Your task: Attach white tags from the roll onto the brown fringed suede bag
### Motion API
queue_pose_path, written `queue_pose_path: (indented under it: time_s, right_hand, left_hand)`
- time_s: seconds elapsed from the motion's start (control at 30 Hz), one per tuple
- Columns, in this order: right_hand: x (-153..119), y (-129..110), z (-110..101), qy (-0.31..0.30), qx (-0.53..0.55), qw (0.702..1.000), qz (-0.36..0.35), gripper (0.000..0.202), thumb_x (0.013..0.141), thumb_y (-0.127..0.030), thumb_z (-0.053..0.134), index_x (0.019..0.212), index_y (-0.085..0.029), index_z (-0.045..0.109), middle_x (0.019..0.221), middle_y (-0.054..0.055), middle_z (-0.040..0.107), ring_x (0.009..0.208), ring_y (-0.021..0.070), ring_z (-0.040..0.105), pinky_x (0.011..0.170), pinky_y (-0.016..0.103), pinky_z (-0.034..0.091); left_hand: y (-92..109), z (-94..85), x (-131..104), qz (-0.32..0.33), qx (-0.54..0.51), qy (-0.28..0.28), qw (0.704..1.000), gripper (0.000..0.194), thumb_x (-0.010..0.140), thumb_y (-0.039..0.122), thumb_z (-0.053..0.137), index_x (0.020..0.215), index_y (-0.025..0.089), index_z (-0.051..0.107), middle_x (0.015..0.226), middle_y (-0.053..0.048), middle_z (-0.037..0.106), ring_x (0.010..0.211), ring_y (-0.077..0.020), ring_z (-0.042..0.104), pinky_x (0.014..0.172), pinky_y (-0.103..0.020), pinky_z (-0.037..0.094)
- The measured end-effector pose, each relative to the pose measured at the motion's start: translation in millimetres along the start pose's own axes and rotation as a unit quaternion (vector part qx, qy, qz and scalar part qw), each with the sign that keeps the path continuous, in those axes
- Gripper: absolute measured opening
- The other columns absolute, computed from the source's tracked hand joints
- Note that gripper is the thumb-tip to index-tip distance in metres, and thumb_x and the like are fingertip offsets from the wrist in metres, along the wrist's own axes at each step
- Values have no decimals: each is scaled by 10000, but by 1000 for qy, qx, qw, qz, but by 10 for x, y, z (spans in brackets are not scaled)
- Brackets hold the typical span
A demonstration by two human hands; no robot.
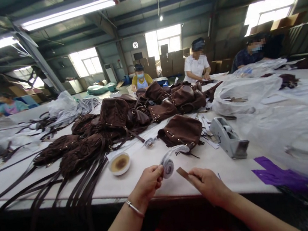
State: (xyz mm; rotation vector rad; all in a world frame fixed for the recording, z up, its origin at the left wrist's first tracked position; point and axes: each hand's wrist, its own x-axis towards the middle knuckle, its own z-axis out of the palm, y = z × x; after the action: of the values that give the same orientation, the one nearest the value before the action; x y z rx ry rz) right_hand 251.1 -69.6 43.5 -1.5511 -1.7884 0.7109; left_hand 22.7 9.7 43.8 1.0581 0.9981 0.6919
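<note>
Pinched between the fingers of my left hand (150,182) is a coiled roll wrapped in clear plastic (168,167), its loose end trailing up to the right. My right hand (207,184) grips a short flat brown strip (185,174) that points toward the roll, with a small gap between the two. Just beyond the roll lies a brown drawstring bag (183,130) with metal eyelets. A white bowl (115,170) with a brown stain inside sits left of my left hand. Another small plastic-wrapped coil (149,142) rests near the bag.
Piled brown bags (114,115) cover the table's middle, their long straps (78,190) hanging over the front edge. A grey tape dispenser (228,140) stands to the right, near clear plastic bags (285,124) and a purple bag (281,174). Several people work around the table.
</note>
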Motion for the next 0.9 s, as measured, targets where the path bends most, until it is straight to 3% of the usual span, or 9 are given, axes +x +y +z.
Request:
queue_pose_path:
  time_s: [0.07, 0.17, 0.37, 0.5, 0.6, 0.7, 0.77, 0.9]
  right_hand:
    - [31, -80, 70, -2, -11, 1000, 8, 343, 944, -373, 488, 698, -186, 636, 631, -7, 620, 601, 138, 536, 560, 248, 328]
    - [72, -151, 116, 12, -56, 998, 3, 337, 931, -335, 496, 653, -185, 613, 607, 4, 613, 580, 136, 515, 556, 257, 295]
    - [95, -270, 160, 33, -183, 983, -13, 288, 914, -268, 503, 659, -188, 612, 635, 38, 659, 575, 143, 540, 567, 292, 247]
    - [140, -330, 168, 24, -195, 980, -15, 278, 917, -261, 495, 703, -184, 654, 693, 64, 702, 611, 157, 594, 571, 291, 264]
    - [202, -315, 168, 20, -119, 993, -19, 256, 902, -232, 493, 755, -184, 697, 742, 68, 722, 664, 179, 626, 607, 281, 332]
    - [208, -258, 220, 18, 96, 995, 0, 246, 899, -291, 532, 804, -193, 737, 806, 51, 737, 770, 202, 651, 717, 292, 426]
    - [162, -226, 292, 4, 287, 956, 51, 228, 870, -365, 605, 885, -189, 749, 836, 46, 736, 838, 216, 652, 755, 299, 461]
    - [43, -234, 468, -46, 598, 783, 164, 350, 805, -423, 721, 1076, -203, 696, 955, 43, 729, 883, 210, 657, 702, 293, 505]
  left_hand:
    - [37, 35, -19, -31, -101, -9, 994, 443, 689, 488, 789, 786, 125, 555, 599, 50, 441, 474, -27, 303, 436, -155, 135]
    - [88, 88, -63, -66, -150, -1, 987, 424, 655, 394, 837, 785, 113, 548, 623, 36, 478, 481, -13, 338, 428, -120, 163]
    - [161, 189, -137, -83, -134, -14, 987, 443, 625, 401, 837, 805, 93, 573, 601, 36, 481, 469, -14, 327, 420, -126, 177]
    - [156, 247, -161, -64, -86, -29, 994, 472, 635, 483, 806, 805, 98, 591, 573, 51, 454, 459, -23, 287, 428, -162, 149]
    - [132, 313, -177, -34, -9, -32, 999, 442, 718, 536, 713, 788, 115, 594, 571, 52, 448, 457, -40, 269, 438, -197, 148]
    - [132, 388, -207, 51, 137, 23, 989, 332, 828, 460, 592, 750, 138, 608, 588, 36, 466, 500, -82, 351, 481, -227, 249]
    - [142, 430, -238, 145, 252, 68, 954, 251, 853, 359, 568, 725, 152, 625, 649, 9, 516, 613, -124, 454, 581, -255, 346]
    - [69, 510, -296, 278, 413, 113, 860, 165, 874, 205, 536, 733, 171, 615, 804, -36, 569, 781, -171, 519, 730, -291, 404]
